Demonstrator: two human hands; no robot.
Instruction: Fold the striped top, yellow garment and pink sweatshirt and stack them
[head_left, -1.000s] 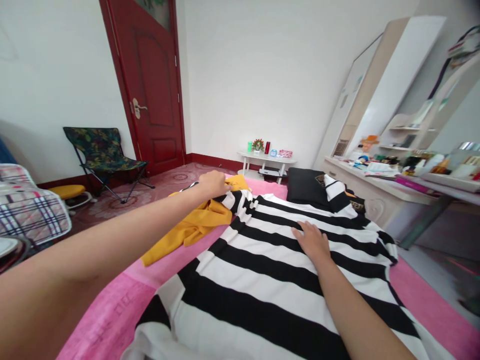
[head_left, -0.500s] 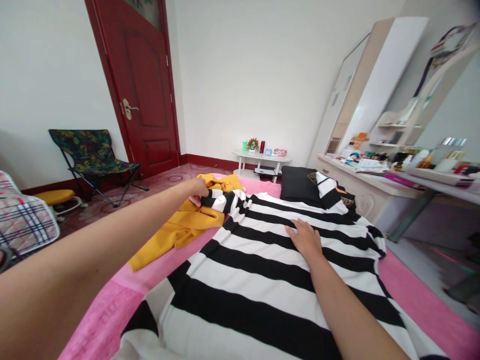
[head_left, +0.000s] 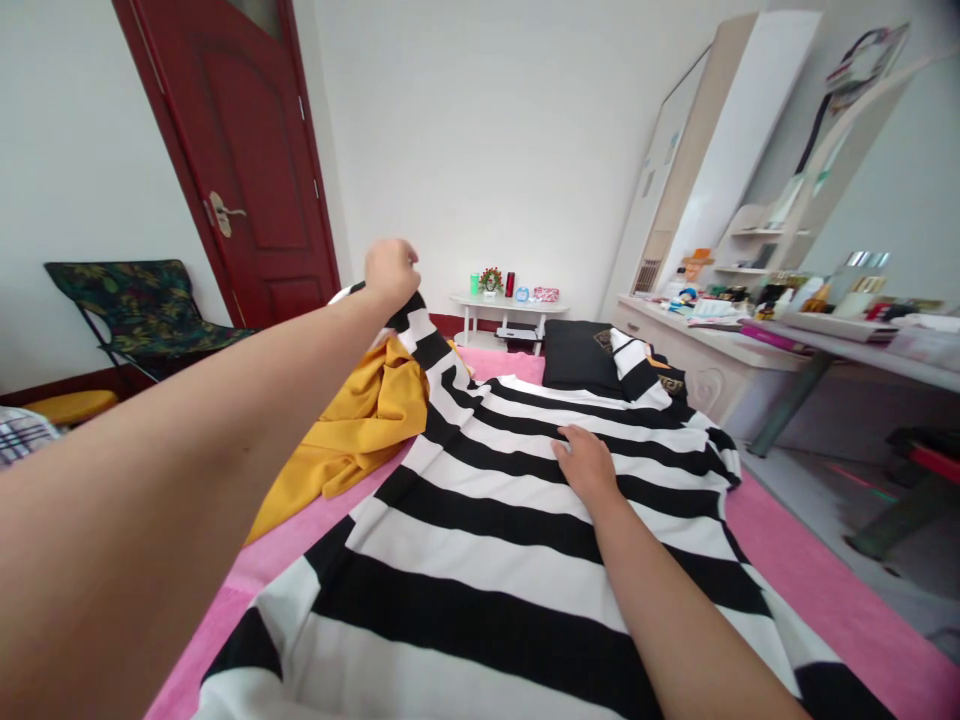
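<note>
A black-and-white striped long garment is spread over a pink bed cover. My left hand is closed on its left sleeve and holds it raised above the bed. Flat on the chest of the garment lies my right hand, with its fingers stretched out. The other sleeve is folded back over dark fabric at the far right. Beneath the raised sleeve, a crumpled yellow garment rests on the bed, partly hidden by my left forearm.
A black cushion lies at the far end of the bed. Beyond stands a small white table holding a plant and containers. Right of the bed is a cluttered dressing table. A folding chair and red door are at left.
My left hand has lifted the sleeve up from the bed. My right hand stays on the striped garment. The view has shifted slightly to the right.
</note>
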